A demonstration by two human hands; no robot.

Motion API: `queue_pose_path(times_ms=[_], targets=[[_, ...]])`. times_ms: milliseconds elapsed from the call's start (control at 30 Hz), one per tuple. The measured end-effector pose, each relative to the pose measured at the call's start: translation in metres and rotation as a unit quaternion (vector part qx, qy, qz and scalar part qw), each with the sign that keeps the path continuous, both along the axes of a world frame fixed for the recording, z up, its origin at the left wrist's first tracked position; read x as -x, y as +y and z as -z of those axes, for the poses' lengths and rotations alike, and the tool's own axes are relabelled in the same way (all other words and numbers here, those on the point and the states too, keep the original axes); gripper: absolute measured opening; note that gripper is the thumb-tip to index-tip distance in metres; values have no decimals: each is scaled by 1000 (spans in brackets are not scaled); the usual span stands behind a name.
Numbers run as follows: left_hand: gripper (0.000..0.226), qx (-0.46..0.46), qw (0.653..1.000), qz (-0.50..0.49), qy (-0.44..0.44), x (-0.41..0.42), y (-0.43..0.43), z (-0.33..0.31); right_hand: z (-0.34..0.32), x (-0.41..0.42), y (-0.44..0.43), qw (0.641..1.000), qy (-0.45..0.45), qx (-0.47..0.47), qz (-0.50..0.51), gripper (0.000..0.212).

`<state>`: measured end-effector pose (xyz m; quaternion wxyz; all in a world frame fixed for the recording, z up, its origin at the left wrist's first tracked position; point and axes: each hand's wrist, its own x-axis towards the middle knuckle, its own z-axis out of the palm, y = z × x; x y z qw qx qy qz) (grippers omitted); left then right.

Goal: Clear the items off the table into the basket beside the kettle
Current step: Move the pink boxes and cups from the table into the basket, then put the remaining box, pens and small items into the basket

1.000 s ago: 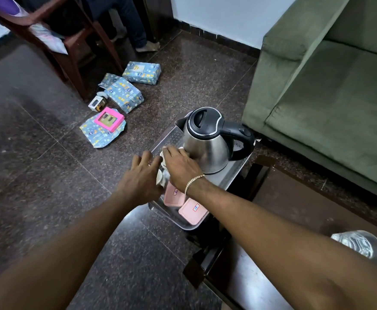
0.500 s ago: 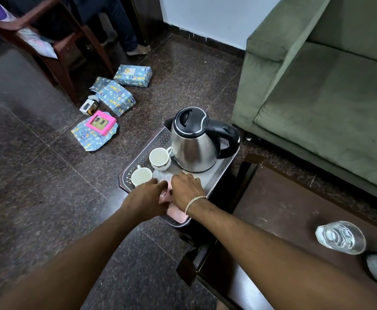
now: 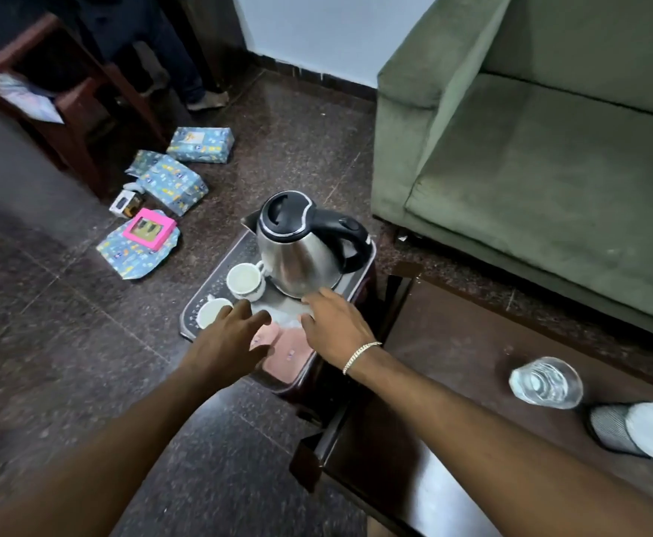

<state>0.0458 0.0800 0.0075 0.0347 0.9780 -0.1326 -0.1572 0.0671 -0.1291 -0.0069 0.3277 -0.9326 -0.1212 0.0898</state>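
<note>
Our left hand (image 3: 228, 340) and right hand (image 3: 334, 328) hover with fingers spread, gripping nothing, over two flat pink lidded boxes (image 3: 286, 354) just before the shiny steel kettle (image 3: 297, 257); two white cups (image 3: 245, 281) sit left of it.

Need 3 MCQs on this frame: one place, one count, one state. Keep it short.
1. Where does the kettle stand?
A. on the tray
B. on the sofa
C. on the floor

2. How many white cups are on the tray?
A. one
B. two
C. four

3. What are the hands doing?
A. both open, holding nothing
B. lifting the kettle
C. each clutching a cup

Key: 1 A, its base sits on the tray's far end. 2 B, one cup by the kettle, another cup nearer. 3 A, left hand and right hand hover with fingers spread.
</note>
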Motion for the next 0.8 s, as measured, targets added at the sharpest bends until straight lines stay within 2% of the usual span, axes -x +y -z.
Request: queue_pose_path(times_ms=[100, 267, 567, 800], targets=[[50, 27, 998, 35, -36, -3, -28, -9, -10, 12, -57, 997, -35, -37, 50, 24], [60, 75, 992, 101, -22, -3, -106, -11, -13, 54, -166, 992, -11, -31, 123, 30], [77, 120, 962, 224, 101, 50, -299, 25, 9, 191, -333, 970, 9, -9, 242, 27], [74, 135, 940, 253, 183, 119, -414, 67, 53, 280, -408, 933, 103, 15, 343, 27]])
